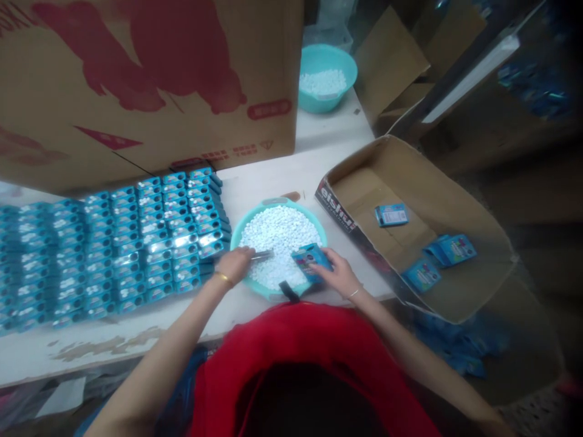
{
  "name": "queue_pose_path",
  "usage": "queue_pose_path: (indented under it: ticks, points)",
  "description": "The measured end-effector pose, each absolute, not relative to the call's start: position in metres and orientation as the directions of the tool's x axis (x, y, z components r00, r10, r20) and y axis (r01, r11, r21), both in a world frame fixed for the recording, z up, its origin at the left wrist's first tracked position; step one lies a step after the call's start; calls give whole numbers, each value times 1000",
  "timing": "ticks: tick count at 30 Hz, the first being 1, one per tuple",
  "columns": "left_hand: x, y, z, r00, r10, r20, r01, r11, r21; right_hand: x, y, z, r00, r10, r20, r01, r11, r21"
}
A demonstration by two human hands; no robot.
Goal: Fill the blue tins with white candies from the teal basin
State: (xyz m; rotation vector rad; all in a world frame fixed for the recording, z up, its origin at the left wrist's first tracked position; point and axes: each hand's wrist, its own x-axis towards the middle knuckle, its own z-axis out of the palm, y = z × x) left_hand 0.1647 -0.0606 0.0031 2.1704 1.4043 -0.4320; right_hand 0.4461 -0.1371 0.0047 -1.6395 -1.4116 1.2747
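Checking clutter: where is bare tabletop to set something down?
Free: the near table edge before the blue packs, and the strip between the printed carton and near basin. Crowded: the packs on the left.

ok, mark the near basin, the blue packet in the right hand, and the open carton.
near basin (319, 226), head view, bare rim.
blue packet (308, 257), head view, front face.
open carton (455, 182), head view, far wall.

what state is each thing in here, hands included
near bowl: full of small white pieces
far bowl: partly filled with white pieces
blue packs: laid in tight rows on the table
open box: flaps open, a few packs inside
left hand: closed on a thin tool over the near bowl
right hand: holding one blue pack
big carton: standing behind the rows
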Motion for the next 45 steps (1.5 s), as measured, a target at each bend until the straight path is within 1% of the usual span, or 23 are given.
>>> queue_pose_path:
  ticks: [2, 4, 7, 9, 12, 14, 19, 21, 23, 26, 28, 31, 33, 35, 38, 40, 41, 43, 45]
  points:
    - [180, -70, -33, 431, 749, -504, 899, -305, 315, 447, -137, 5, -70, 944, -323, 333, -283, -899]
    - [200, -79, -57, 446, 762, -470, 879, -272, 392, 447, -139, 3, -90, 936, -341, 302, -300, -905]
    - [218, -86, -75, 458, 786, -416, 836, -221, 502, 448, -146, -1, -96, 936, -338, 263, -304, -916]
    - [218, -86, -78, 463, 798, -386, 801, -190, 568, 451, -151, -4, -87, 942, -323, 273, -289, -917]
    - [204, -83, -71, 484, 804, -344, 743, -170, 648, 457, -157, -4, -80, 950, -301, 298, -266, -917]
    - [193, -80, -57, 502, 806, -314, 708, -174, 684, 460, -159, -3, -75, 954, -290, 307, -255, -917]
    - [173, -68, 1, 558, 799, -225, 641, -242, 729, 460, -157, -1, -25, 978, -207, 334, -187, -924]
    - [169, -64, 28, 615, 769, -176, 606, -318, 729, 456, -153, -1, -3, 987, -161, 348, -150, -925]
    - [169, -60, 52, 676, 722, -150, 588, -406, 700, 450, -149, -1, -4, 994, -113, 358, -104, -928]
    - [177, -55, 83, 739, 644, -200, 614, -519, 594, 442, -144, -2, -49, 998, -33, 373, -12, -928]
    - [187, -53, 101, 747, 609, -268, 651, -584, 486, 437, -142, -3, -98, 995, 16, 387, 53, -921]
    - [205, -56, 125, 706, 601, -374, 705, -647, 291, 430, -141, -7, -153, 986, 69, 392, 125, -912]
    - [218, -62, 139, 678, 615, -403, 719, -668, 189, 426, -142, -12, -158, 984, 81, 392, 138, -910]
    - [228, -68, 151, 671, 630, -392, 717, -685, 126, 423, -143, -17, -154, 985, 77, 389, 132, -912]
    - [230, -72, 163, 673, 634, -381, 705, -706, 69, 422, -143, -22, -138, 988, 67, 377, 115, -919]
    - [221, -70, 163, 665, 647, -371, 717, -693, 76, 422, -143, -22, -125, 991, 57, 368, 99, -925]
    - [214, -69, 159, 665, 661, -348, 730, -674, 115, 423, -142, -20, -115, 992, 56, 362, 95, -927]
    - [201, -66, 143, 679, 691, -248, 733, -622, 275, 421, -142, -14, -98, 993, 70, 347, 100, -932]
    - [193, -64, 117, 700, 704, -125, 666, -579, 470, 417, -141, -6, -103, 992, 73, 338, 104, -935]
